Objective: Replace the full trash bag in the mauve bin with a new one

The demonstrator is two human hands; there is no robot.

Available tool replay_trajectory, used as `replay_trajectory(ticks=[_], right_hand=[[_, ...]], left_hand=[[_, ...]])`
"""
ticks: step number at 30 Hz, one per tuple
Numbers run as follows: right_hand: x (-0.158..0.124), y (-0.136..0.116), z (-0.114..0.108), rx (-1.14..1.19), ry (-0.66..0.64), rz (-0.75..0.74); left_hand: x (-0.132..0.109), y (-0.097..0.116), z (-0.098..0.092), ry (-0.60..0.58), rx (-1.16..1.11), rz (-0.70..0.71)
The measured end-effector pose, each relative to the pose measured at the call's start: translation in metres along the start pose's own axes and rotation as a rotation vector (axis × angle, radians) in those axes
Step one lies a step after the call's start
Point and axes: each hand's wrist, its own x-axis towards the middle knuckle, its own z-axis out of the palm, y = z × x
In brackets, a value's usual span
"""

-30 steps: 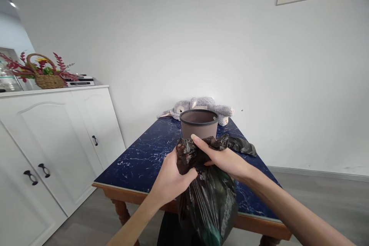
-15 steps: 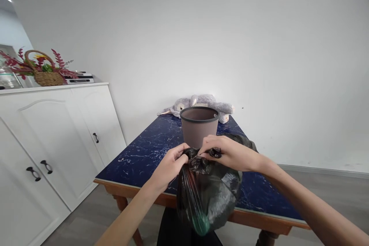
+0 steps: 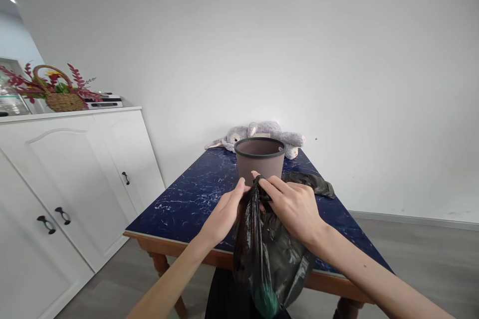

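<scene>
A filled black garbage bag (image 3: pixel 284 259) hangs over the table's front edge, with something green showing through its bottom. My left hand (image 3: pixel 224 212) is closed on the left side of the bag's gathered neck. Gripping the same neck from the right is my right hand (image 3: pixel 294 204), its fingers bent over the twisted plastic. Some of the fingertips are hidden by the plastic. Just behind both hands stands a brown-grey trash can (image 3: pixel 260 162) with a dark rim. To its right lies a dark roll of black plastic bags (image 3: pixel 310 183).
The blue marbled table (image 3: pixel 194 194) has a wooden edge. A grey plush toy (image 3: pixel 262 132) lies at its far end, against the wall. On the left, a white cabinet (image 3: pixel 71 174) carries a flower basket (image 3: pixel 64 101).
My right hand has turned over, so its back now faces up. The bag's neck has been drawn up into a tighter bunch, and my left hand has shifted slightly.
</scene>
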Motion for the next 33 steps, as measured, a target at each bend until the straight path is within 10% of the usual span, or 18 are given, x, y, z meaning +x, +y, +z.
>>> replay_trajectory(ticks=[20,33], right_hand=[[-0.003,-0.002,-0.012,0.085,-0.210,-0.044],[-0.040,0.026,-0.040,0.364,-0.280,-0.209]], left_hand=[[0.022,0.009,0.001,0.116,-0.629,-0.150],[0.013,-0.030,-0.043,0.263,-0.313,-0.146]])
